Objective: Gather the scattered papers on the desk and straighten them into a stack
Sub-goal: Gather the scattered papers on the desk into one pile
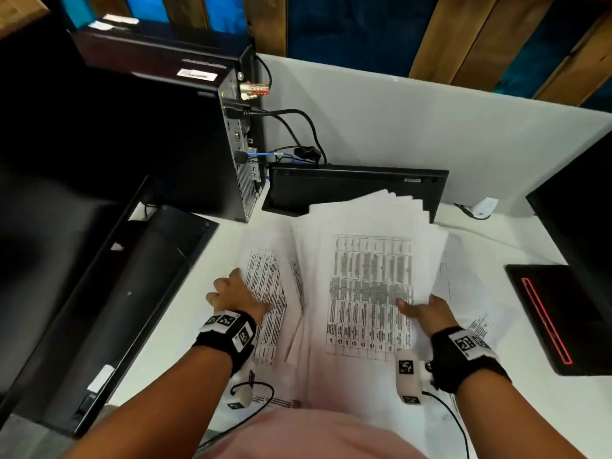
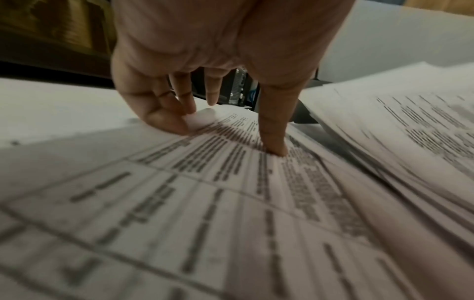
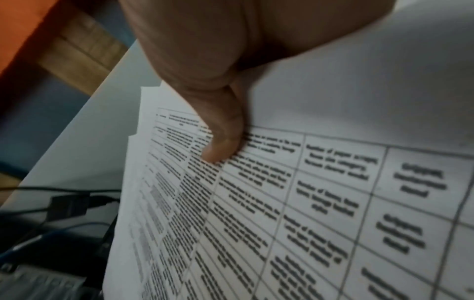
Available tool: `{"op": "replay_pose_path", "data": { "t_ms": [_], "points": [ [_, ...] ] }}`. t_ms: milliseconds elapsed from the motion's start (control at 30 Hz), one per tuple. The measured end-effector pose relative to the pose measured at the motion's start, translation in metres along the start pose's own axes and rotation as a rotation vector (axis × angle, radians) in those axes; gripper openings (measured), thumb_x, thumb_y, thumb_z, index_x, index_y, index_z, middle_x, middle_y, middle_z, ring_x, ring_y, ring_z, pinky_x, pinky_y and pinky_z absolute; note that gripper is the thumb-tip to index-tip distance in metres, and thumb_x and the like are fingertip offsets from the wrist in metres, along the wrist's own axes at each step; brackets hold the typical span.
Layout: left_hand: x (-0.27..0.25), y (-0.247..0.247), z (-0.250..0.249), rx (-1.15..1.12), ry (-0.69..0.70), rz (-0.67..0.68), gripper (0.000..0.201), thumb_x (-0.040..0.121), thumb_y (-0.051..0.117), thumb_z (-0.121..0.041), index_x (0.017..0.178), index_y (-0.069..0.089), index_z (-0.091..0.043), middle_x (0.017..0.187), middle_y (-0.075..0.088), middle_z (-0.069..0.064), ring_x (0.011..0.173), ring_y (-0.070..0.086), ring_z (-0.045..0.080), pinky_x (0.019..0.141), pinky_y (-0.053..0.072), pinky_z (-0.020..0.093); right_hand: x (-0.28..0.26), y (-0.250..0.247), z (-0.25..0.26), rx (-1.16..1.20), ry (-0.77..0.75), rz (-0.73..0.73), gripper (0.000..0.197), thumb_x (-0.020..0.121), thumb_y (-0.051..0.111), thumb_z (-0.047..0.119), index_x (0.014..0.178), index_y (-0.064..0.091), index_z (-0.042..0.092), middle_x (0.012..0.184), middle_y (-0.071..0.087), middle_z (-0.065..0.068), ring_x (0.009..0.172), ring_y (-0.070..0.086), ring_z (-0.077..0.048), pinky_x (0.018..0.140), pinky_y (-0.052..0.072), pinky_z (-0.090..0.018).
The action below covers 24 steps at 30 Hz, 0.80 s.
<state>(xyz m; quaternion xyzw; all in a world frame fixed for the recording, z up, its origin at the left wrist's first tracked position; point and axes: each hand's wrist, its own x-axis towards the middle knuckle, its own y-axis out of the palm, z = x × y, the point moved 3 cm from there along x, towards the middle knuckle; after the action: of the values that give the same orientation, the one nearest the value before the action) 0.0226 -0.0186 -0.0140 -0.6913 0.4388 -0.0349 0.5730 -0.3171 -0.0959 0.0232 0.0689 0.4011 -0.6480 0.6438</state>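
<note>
My right hand (image 1: 420, 309) grips a thick, fanned bundle of printed papers (image 1: 364, 260), lifted at a tilt over the middle of the white desk (image 1: 185, 326). In the right wrist view the thumb (image 3: 223, 146) presses on the top table-printed sheet (image 3: 307, 203), and the fingers are hidden underneath. My left hand (image 1: 238, 293) rests on a loose printed sheet (image 1: 268, 303) lying flat to the left of the bundle. In the left wrist view its thumb (image 2: 274, 142) and fingertips (image 2: 177, 125) press down on that sheet (image 2: 205, 203), with the bundle (image 2: 410, 132) at the right. More loose sheets (image 1: 477, 323) lie beneath.
A black computer tower (image 1: 198, 144) with cables (image 1: 298, 127) stands at the back left. A black keyboard (image 1: 357, 187) leans against the white partition (image 1: 430, 127). A flat black monitor (image 1: 132, 293) lies at the left, and a black device with a red line (image 1: 556, 319) at the right.
</note>
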Motion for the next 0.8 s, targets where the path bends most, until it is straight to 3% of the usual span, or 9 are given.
{"op": "replay_pose_path", "data": {
  "t_ms": [133,200,300,400,567,700,800],
  "points": [
    [0.004,-0.006,0.01,-0.209,-0.044,0.032,0.09,0.064,0.084,-0.027,0.136,0.032,-0.013,0.131,0.047,0.015,0.117,0.051,0.037,0.096,0.045,0.042,0.006,0.032,0.009,-0.239,-0.038,0.004,0.063,0.085,0.071,0.022,0.136,0.043,-0.003,0.138,0.05,-0.018,0.126,0.049,-0.036,0.105,0.038,-0.039],
    [0.006,-0.011,0.012,-0.193,-0.029,0.064,0.066,0.079,0.072,-0.028,0.132,0.04,-0.008,0.129,0.055,0.017,0.116,0.054,0.034,0.095,0.044,0.037,0.007,0.048,0.012,-0.321,-0.077,-0.012,0.062,0.085,0.069,0.024,0.135,0.044,-0.002,0.137,0.049,-0.019,0.122,0.051,-0.037,0.105,0.041,-0.037],
    [0.006,-0.01,0.012,-0.138,0.02,0.131,0.045,0.096,0.049,-0.027,0.131,0.046,0.0,0.138,0.049,0.021,0.126,0.047,0.034,0.102,0.037,0.035,0.014,0.059,0.007,-0.342,-0.084,0.017,0.057,0.083,0.07,0.029,0.131,0.05,0.004,0.125,0.057,-0.015,0.104,0.059,-0.029,0.096,0.049,-0.034],
    [0.006,-0.006,0.016,-0.208,0.032,0.105,0.032,0.097,0.046,-0.019,0.115,0.054,0.006,0.122,0.058,0.025,0.113,0.054,0.038,0.089,0.041,0.034,0.019,0.055,0.0,-0.323,-0.046,-0.025,0.048,0.086,0.068,0.025,0.126,0.053,0.004,0.115,0.063,-0.012,0.101,0.06,-0.027,0.088,0.048,-0.031],
    [0.006,-0.006,0.021,-0.39,0.012,0.129,0.031,0.095,0.052,-0.02,0.114,0.06,0.004,0.113,0.065,0.024,0.098,0.061,0.035,0.086,0.046,0.035,0.02,0.05,-0.008,-0.215,-0.015,-0.091,0.06,0.087,0.066,0.03,0.137,0.045,0.005,0.135,0.054,-0.014,0.117,0.055,-0.03,0.102,0.044,-0.038],
    [-0.006,-0.003,-0.004,-0.443,0.06,0.213,0.045,0.099,0.043,-0.027,0.132,0.047,0.004,0.138,0.051,0.022,0.128,0.048,0.033,0.103,0.035,0.032,0.012,0.066,0.002,-0.071,-0.064,0.046,0.061,0.087,0.067,0.025,0.137,0.043,-0.001,0.139,0.051,-0.015,0.127,0.05,-0.031,0.105,0.038,-0.035],
    [-0.009,-0.003,-0.013,-0.538,0.026,0.264,0.062,0.098,0.039,-0.045,0.142,0.037,-0.001,0.147,0.041,0.014,0.137,0.038,0.03,0.11,0.027,0.031,0.008,0.08,0.004,-0.014,-0.093,0.139,0.077,0.087,0.067,0.032,0.147,0.027,0.006,0.148,0.039,-0.008,0.137,0.037,-0.028,0.111,0.03,-0.037]
  ]
}}
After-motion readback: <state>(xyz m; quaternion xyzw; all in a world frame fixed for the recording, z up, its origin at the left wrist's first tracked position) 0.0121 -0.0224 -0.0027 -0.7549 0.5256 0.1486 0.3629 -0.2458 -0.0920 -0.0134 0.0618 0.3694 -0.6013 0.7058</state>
